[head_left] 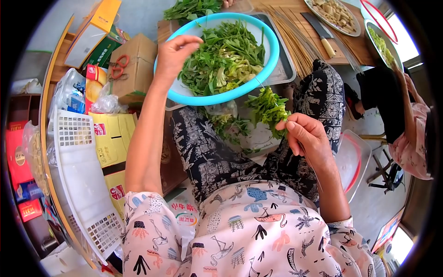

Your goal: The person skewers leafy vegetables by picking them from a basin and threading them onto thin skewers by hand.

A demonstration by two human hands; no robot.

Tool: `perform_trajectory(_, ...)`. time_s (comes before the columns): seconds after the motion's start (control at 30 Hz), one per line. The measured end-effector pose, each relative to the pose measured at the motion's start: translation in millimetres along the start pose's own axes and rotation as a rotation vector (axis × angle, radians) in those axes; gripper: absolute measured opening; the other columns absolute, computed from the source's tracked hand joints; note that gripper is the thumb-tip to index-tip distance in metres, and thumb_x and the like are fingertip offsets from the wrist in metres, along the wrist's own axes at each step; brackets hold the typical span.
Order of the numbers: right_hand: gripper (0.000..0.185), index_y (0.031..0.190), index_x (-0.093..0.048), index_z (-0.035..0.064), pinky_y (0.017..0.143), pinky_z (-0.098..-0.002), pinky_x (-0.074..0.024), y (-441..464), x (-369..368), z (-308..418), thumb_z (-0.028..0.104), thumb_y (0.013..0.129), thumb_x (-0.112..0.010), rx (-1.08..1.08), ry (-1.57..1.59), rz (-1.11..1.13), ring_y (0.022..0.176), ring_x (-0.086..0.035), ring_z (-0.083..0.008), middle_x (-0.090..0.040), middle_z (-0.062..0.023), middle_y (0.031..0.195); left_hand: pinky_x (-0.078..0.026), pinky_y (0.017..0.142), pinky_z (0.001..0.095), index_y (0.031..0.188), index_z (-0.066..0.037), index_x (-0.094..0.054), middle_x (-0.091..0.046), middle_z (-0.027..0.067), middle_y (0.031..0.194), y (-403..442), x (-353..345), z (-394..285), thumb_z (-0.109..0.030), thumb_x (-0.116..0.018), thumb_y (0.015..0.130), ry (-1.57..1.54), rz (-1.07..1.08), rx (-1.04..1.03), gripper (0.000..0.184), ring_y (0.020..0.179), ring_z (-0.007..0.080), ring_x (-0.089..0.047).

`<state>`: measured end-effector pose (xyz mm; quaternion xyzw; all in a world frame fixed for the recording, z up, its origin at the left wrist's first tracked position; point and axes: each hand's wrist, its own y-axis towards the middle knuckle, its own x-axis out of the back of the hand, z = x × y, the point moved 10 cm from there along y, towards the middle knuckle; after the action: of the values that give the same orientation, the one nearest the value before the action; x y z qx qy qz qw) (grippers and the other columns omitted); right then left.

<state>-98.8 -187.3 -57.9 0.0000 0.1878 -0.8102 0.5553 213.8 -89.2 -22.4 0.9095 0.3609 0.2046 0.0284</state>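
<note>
My right hand (pixel 302 134) pinches a thin skewer with a bunch of green leaves (pixel 269 110) threaded on it, over my lap. The skewer's tail runs down past my wrist. Above the left part of a blue-rimmed basin (pixel 217 99), my left hand (pixel 177 53) is raised with its thumb and fingers brought together; whether anything is between them is too small to tell. Leafy greens (pixel 221 55) fill the basin, with paler pieces at the lower right. More greens (pixel 226 123) lie below the basin, between my knees.
Bamboo skewers (pixel 290 41), a cleaver (pixel 320 32) and a plate of beige pieces (pixel 334 16) lie at the upper right. Another person's arm (pixel 408 101) reaches to a bowl (pixel 383 44) at right. A carton with red scissors (pixel 120 66) and a white crate (pixel 78 171) stand left.
</note>
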Motion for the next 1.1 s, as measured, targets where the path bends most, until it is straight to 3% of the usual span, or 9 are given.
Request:
perform_trajectory(0.03, 0.024, 0.095, -0.063, 0.0001, 0.038, -0.0178, -0.0211, 0.0, -0.4, -0.3, 0.019, 0.097, -0.050, -0.005, 0.001, -0.005, 0.040, -0.034, -0.0015, -0.047, 0.0036, 0.050, -0.046, 0.080, 0.0238, 0.094, -0.004, -0.069, -0.067, 0.0039, 0.089, -0.7, 9.7, -8.3, -0.008, -0.062, 0.088, -0.138, -0.078, -0.015, 0.010, 0.084, 0.0113, -0.060)
perform_trajectory(0.07, 0.024, 0.095, -0.063, 0.0001, 0.038, -0.0178, -0.0211, 0.2, -1.4, 0.5, 0.019, 0.097, -0.050, -0.004, 0.000, -0.001, 0.040, -0.034, -0.0015, -0.047, 0.0036, 0.050, -0.046, 0.080, 0.0238, 0.094, -0.004, -0.069, -0.067, 0.0039, 0.089, -3.0, 11.6, -15.6, -0.008, -0.062, 0.088, -0.136, -0.082, -0.017, 0.010, 0.084, 0.0113, -0.060)
perform_trajectory(0.17, 0.024, 0.097, -0.064, -0.0004, 0.040, -0.0176, -0.0243, 0.9, -8.6, 6.1, 0.019, 0.097, -0.049, 0.004, -0.020, 0.033, 0.042, -0.038, -0.0019, -0.047, 0.0032, 0.051, -0.049, 0.079, 0.0281, 0.103, -0.002, -0.063, -0.067, 0.0084, 0.090, -17.3, 6.6, -23.8, -0.011, -0.063, 0.088, -0.536, -0.059, 0.043, 0.018, 0.080, 0.0178, -0.064)
perform_trajectory(0.47, 0.024, 0.097, -0.063, -0.0004, 0.040, -0.0173, -0.0233, -5.6, -38.1, 28.6, 0.019, 0.097, -0.049, 0.018, -0.044, 0.088, 0.042, -0.037, -0.0011, -0.048, 0.0041, 0.051, -0.053, 0.066, 0.0308, 0.101, -0.001, -0.061, -0.063, 0.0078, 0.090, -85.3, -56.5, -32.2, -0.010, -0.064, 0.088, -0.886, -0.073, 0.300, 0.017, 0.074, 0.0160, -0.061)
perform_trajectory(0.63, 0.024, 0.096, -0.063, -0.0007, 0.041, -0.0170, -0.0244, -3.6, -50.4, 31.5, 0.019, 0.097, -0.049, 0.020, -0.047, 0.098, 0.042, -0.038, -0.0011, -0.048, 0.0040, 0.052, -0.050, 0.065, 0.0276, 0.100, 0.000, -0.062, -0.065, 0.0075, 0.083, -103.4, -68.7, -43.4, -0.008, -0.064, 0.086, -0.965, -0.110, 0.325, 0.016, 0.070, 0.0166, -0.061)
perform_trajectory(0.73, 0.023, 0.096, -0.063, -0.0007, 0.041, -0.0170, -0.0248, -3.7, -56.6, 33.6, 0.018, 0.097, -0.050, 0.005, -0.065, 0.119, 0.043, -0.039, -0.0013, -0.048, 0.0037, 0.053, -0.051, 0.069, 0.0301, 0.101, -0.001, -0.061, -0.063, 0.0074, 0.089, -108.6, -70.1, -40.9, -0.008, -0.064, 0.087, -0.948, -0.091, 0.316, 0.016, 0.077, 0.0163, -0.060)
perform_trajectory(1.1, 0.022, 0.095, -0.063, 0.0001, 0.042, -0.0173, -0.0255, -3.2, -62.9, 33.1, 0.018, 0.096, -0.050, -0.017, -0.073, 0.120, 0.044, -0.039, -0.0015, -0.047, 0.0035, 0.052, -0.048, 0.069, 0.0277, 0.100, -0.001, -0.061, -0.063, 0.0059, 0.084, -115.4, -64.1, -48.2, -0.007, -0.065, 0.086, -0.911, -0.164, 0.271, 0.016, 0.076, 0.0150, -0.060)
